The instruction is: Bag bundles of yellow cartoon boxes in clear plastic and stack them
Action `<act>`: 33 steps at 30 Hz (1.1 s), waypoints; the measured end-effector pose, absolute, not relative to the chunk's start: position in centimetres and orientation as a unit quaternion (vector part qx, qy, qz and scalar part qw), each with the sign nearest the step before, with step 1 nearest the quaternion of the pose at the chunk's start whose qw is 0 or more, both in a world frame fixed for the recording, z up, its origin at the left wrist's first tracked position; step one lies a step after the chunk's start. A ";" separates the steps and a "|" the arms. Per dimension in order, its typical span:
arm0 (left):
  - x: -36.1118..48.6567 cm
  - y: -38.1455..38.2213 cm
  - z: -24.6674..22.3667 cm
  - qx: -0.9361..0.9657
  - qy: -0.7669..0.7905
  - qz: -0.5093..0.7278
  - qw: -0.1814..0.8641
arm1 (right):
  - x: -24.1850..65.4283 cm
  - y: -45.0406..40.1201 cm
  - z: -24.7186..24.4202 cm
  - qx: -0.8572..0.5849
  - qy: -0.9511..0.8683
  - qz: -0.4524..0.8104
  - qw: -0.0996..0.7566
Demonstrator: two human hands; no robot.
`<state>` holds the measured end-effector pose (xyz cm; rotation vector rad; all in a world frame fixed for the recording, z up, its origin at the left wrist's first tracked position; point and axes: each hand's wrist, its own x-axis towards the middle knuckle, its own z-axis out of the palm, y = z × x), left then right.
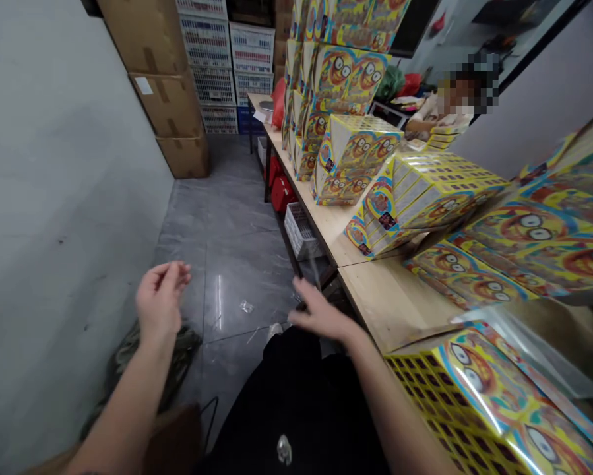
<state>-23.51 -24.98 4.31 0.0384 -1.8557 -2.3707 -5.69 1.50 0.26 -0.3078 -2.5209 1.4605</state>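
Note:
My left hand (161, 298) hangs over the grey floor at the left, its fingers curled together; whether anything is between them is too small to tell. My right hand (322, 315) is spread beside the wooden table's edge, thumb and fingers apart, with slight motion blur. A thin, faint clear streak shows just above it, too blurred to identify. Close to my right forearm lies a plastic-wrapped pack of colourful boxes (514, 396). A small crumpled clear scrap (284, 450) rests on my dark clothing.
Stacked cartoon-printed boxes (345, 72) stand along the wooden table (375, 297). Under it are a white basket (301, 231) and a red container (281, 192). Cardboard cartons (170, 109) line the left wall. Clear scraps (247, 306) lie on the floor. A person (449, 109) sits beyond the table.

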 end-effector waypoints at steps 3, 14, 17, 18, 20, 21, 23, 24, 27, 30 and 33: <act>-19.5 -21.3 4.5 -0.079 -0.687 -0.721 0.047 | -5.7 -2.2 -1.6 -0.086 -0.891 0.446 -0.004; -10.7 -13.0 1.3 -0.358 -0.724 -0.590 0.010 | -1.8 -3.0 2.3 -0.268 -0.748 0.580 0.180; -8.7 -12.6 1.3 -0.470 -0.718 -0.513 0.009 | -1.0 -4.0 2.6 -0.311 -0.621 0.688 0.211; -8.1 -12.7 1.4 -0.510 -0.709 -0.487 -0.004 | -0.7 -4.1 2.6 -0.331 -0.596 0.691 0.240; -7.5 -13.0 2.2 -0.580 -0.686 -0.438 -0.028 | 0.3 -4.0 2.5 -0.359 -0.550 0.692 0.300; -7.7 -13.2 2.8 -0.604 -0.677 -0.420 -0.029 | 1.0 -3.8 2.6 -0.364 -0.528 0.698 0.319; -9.0 -13.2 4.5 -0.610 -0.678 -0.409 0.003 | 3.0 -3.1 3.0 -0.367 -0.492 0.716 0.332; -10.0 -12.9 5.4 -0.593 -0.688 -0.417 0.029 | 4.1 -2.8 3.4 -0.368 -0.483 0.722 0.332; -13.0 -10.5 8.1 -0.564 -0.691 -0.452 -0.019 | 7.8 -2.2 5.0 -0.358 -0.496 0.722 0.324; -13.4 -7.2 9.8 -0.555 -0.608 -0.485 -0.296 | 11.2 -2.1 6.7 -0.341 -0.545 0.696 0.320; -11.1 -4.5 10.8 -0.504 -0.528 -0.484 -0.483 | 14.4 -2.2 7.9 -0.373 -0.567 0.646 0.349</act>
